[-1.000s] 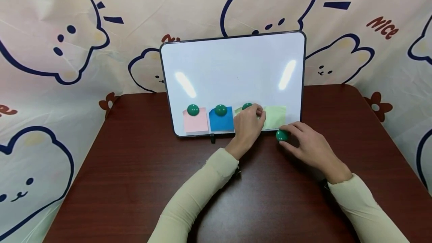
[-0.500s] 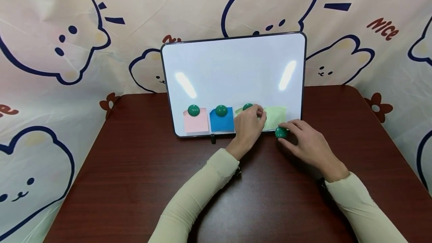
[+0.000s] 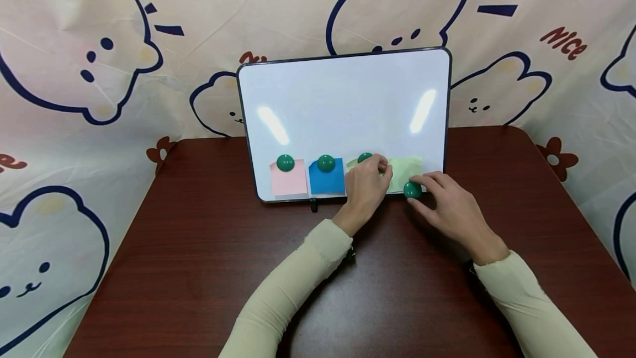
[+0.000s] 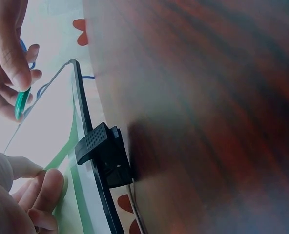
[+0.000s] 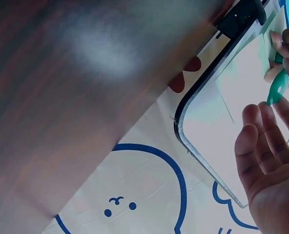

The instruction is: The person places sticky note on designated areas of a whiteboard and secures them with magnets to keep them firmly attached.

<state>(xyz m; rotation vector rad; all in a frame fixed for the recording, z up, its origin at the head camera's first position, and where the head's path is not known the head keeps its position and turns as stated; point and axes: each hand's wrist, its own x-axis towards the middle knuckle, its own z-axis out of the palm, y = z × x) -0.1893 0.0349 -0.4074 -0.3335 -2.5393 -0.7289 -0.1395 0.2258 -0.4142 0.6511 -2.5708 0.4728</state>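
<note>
A whiteboard [image 3: 343, 104] leans at the back of the table with a row of paper notes along its lower edge. My left hand [image 3: 365, 187] pinches the edge of the light green note [image 3: 407, 173] at the row's right end, between thumb and fingers [image 4: 51, 183]. Between the thumb and fingertips of my right hand [image 3: 454, 209] is a round green magnet [image 3: 412, 189]; it overlaps the note's lower right corner in the head view. Another pale green note [image 3: 351, 163], with a green magnet [image 3: 365, 156] on it, is partly hidden behind my left hand.
A pink note [image 3: 290, 181] and a blue note [image 3: 326, 181] are on the board's left side, each under a green magnet [image 3: 285, 163]. A black clip [image 4: 103, 148] grips the board's bottom edge. A patterned cloth [image 3: 199, 15] hangs behind the brown table [image 3: 199, 253].
My right hand has moved slightly up and left with the magnet, from the table in front of the board onto the note's lower corner in view. My left hand stays in place.
</note>
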